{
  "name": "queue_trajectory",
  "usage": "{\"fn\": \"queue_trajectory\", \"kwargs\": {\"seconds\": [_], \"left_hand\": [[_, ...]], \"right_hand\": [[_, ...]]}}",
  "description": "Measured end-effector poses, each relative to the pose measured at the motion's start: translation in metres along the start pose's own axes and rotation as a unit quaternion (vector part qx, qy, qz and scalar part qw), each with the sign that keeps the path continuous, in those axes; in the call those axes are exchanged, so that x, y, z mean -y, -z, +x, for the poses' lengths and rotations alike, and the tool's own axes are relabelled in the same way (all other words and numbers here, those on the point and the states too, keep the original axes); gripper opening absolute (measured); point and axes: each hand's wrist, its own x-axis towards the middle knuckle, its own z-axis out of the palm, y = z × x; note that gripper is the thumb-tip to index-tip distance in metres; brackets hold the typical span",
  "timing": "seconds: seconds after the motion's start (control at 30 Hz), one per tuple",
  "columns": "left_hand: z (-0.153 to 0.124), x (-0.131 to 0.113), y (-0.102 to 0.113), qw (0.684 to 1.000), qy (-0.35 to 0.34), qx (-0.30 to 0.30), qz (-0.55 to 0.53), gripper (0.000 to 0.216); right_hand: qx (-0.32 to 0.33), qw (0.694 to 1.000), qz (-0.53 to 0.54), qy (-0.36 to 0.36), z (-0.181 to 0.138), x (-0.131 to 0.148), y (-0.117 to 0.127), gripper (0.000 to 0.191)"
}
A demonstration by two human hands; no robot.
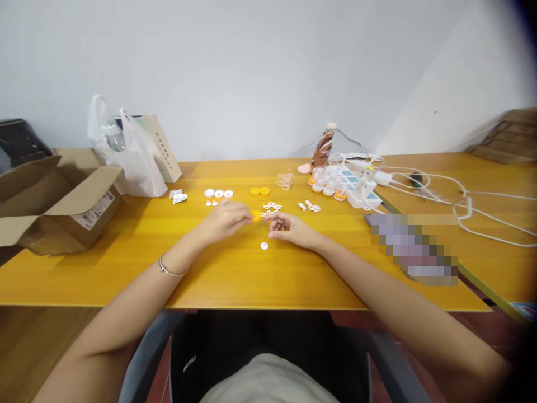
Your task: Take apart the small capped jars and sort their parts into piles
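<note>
My left hand (229, 218) is closed in a pinch on a small yellow round cap (256, 216), slightly blurred. Close to the cap's right side is my right hand (291, 230), its fingers curved and apart, with nothing visible in them. A small white disc (264, 245) lies on the table just below and between the hands. Beyond them sit patterned white pieces (272, 206), with more white pieces (309, 206) to the right. Two yellow caps (260, 191) rest farther back. White rings (218, 193) and tiny white parts (211, 203) lie behind my left hand.
At left stand an open cardboard box (62, 207) and a white plastic bag (134, 162). Clear plastic cups (285, 181) are at the back. To the right are capped clear containers (327, 183), a brown bottle (324, 146), a power strip (363, 190) with cables and a blurred-out phone (411, 246).
</note>
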Motion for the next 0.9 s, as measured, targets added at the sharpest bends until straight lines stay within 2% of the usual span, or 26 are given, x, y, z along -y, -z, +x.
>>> {"fn": "queue_trajectory", "kwargs": {"seconds": [0.1,0.2,0.3,0.47,0.63,0.9], "left_hand": [[0.009,0.042,0.017,0.992,0.104,-0.048,0.05,0.018],[0.017,0.082,0.023,0.974,0.182,-0.026,0.128,0.017],[0.02,0.104,0.018,0.962,0.215,-0.004,0.17,0.018],[0.021,0.116,0.005,0.956,0.231,-0.005,0.179,0.018],[0.019,0.124,0.003,0.955,0.236,-0.003,0.181,0.017],[0.019,0.121,0.0,0.958,0.233,-0.002,0.168,0.018]], "right_hand": [[-0.006,0.999,-0.043,-0.008,0.001,-0.002,0.0,0.041],[-0.001,0.998,-0.067,-0.003,0.001,-0.003,0.0,0.039],[0.005,0.997,-0.078,-0.002,0.0,-0.002,0.0,0.038],[0.009,0.996,-0.085,0.001,-0.001,-0.001,0.001,0.036],[0.014,0.996,-0.088,0.003,-0.001,0.0,0.0,0.034],[0.015,0.995,-0.097,0.0,-0.001,0.003,0.001,0.034]]}}
